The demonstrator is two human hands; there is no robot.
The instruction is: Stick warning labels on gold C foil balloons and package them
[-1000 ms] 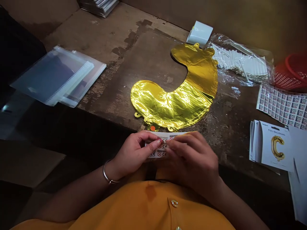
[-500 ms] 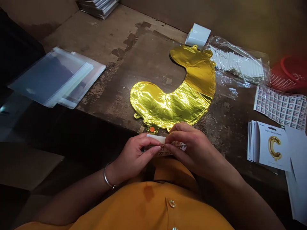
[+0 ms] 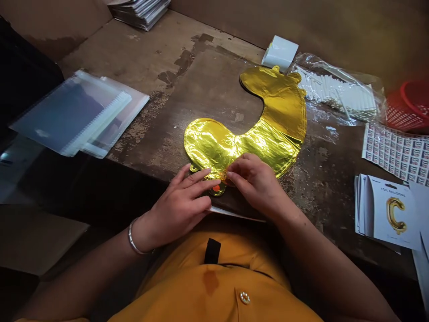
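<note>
Balloon of gold foil (image 3: 281,120), flat and C-shaped, lies on a bench (image 3: 147,134) just under and beyond both hands. The left hand (image 3: 184,201) is open, fingers spread, their tips on the foil's near edge and hiding part of it. The right hand (image 3: 258,183) has thumb and fingertips drawn close at that edge; whether they pinch anything is too small to tell. Between the hands, an orange dot (image 3: 216,188) is partly covered by the left fingers. Below them, only a thin strip of a white sheet (image 3: 234,213) shows.

The foil is shiny and crinkled, with a seamed rim; the bench is dark, scuffed and peeling. Beyond the left hand, to its left, lie clear plastic sleeves (image 3: 67,116). Beyond the right hand, a clear bag (image 3: 362,82) holds white sticks (image 3: 330,89); farther right, a red perforated basket (image 3: 402,109) is cut off by the frame, its contents unseen. Nearer, right of the right hand, stand printed cards (image 3: 390,212).
</note>
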